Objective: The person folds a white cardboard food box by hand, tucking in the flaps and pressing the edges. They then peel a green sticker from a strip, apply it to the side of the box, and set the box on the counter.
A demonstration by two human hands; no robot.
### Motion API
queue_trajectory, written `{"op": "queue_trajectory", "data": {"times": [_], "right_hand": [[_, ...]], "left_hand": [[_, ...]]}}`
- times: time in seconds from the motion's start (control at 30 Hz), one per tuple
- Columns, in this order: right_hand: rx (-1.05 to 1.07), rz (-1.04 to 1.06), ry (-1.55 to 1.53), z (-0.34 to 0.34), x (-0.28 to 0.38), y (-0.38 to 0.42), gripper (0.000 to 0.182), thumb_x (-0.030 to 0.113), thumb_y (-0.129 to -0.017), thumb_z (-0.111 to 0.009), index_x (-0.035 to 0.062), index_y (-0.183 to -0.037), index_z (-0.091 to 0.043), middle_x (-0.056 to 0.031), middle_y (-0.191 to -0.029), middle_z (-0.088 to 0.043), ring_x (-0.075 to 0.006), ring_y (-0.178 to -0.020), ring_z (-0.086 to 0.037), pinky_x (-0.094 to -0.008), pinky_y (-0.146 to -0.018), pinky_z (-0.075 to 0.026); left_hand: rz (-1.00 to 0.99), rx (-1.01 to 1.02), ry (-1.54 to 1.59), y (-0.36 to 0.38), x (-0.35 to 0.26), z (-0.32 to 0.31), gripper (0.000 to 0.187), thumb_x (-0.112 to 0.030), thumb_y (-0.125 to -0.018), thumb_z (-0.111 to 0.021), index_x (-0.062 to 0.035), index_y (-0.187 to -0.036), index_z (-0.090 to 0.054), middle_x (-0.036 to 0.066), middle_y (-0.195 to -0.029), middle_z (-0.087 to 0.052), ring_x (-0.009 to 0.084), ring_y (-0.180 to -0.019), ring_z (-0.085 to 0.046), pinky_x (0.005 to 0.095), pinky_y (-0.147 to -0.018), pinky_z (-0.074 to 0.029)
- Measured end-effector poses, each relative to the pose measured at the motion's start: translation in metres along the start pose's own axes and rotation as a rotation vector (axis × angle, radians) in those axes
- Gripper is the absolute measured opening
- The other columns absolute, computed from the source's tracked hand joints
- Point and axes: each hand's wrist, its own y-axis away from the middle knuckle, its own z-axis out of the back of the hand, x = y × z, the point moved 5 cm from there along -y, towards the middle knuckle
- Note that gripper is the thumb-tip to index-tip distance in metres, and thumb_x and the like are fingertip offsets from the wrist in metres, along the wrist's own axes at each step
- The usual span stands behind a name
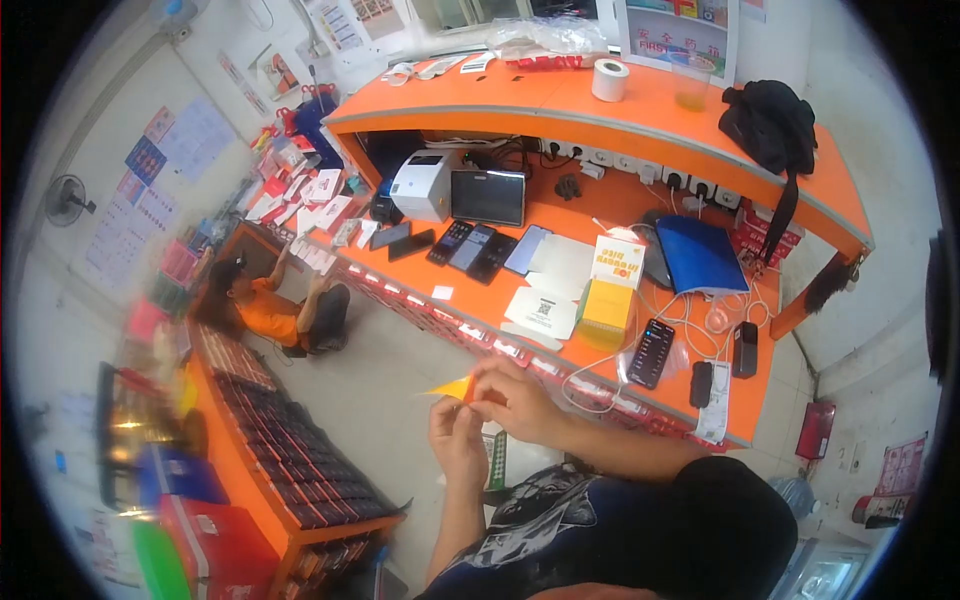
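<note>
Both left hand and right hand have fingers gripping a yellow piece near the tabletop's front edge.

Piece, one: small, yellow, orange-red at the end by the fingers, tapering to a thin point toward the left of the view; exact material unclear. Pose: roughly level, raised in front of the counter. Held at its wider end in the fingertips of the right hand and left hand, both partly covering it.
</note>
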Motion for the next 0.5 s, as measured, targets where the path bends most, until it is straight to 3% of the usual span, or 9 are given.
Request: {"op": "queue_trajectory", "data": {"times": [0.23,0.5], "right_hand": [[0.002,0.053,0.057,0.010,-0.006,-0.013,0.043,0.007,-0.082,-0.074,0.0006,-0.121,-0.056,-0.0165,-0.123,-0.056,-0.0355,-0.118,-0.057,-0.0414,-0.099,-0.048],[0.032,0.023,0.143,0.031,0.008,-0.018,0.050,0.008,-0.081,-0.077,0.0007,-0.125,-0.055,-0.0182,-0.124,-0.056,-0.0369,-0.116,-0.058,-0.0426,-0.098,-0.049]], "left_hand": [[-0.040,0.018,-0.178,-0.015,-0.008,-0.019,0.017,0.000,-0.096,-0.064,-0.0031,-0.110,-0.056,0.008,-0.109,-0.065,0.0145,-0.097,-0.063,0.0310,-0.087,-0.054],[-0.040,0.038,-0.333,-0.014,-0.019,-0.040,0.015,0.000,-0.096,-0.064,-0.0016,-0.109,-0.056,0.007,-0.101,-0.067,0.0134,-0.088,-0.066,0.0302,-0.083,-0.056]]}}
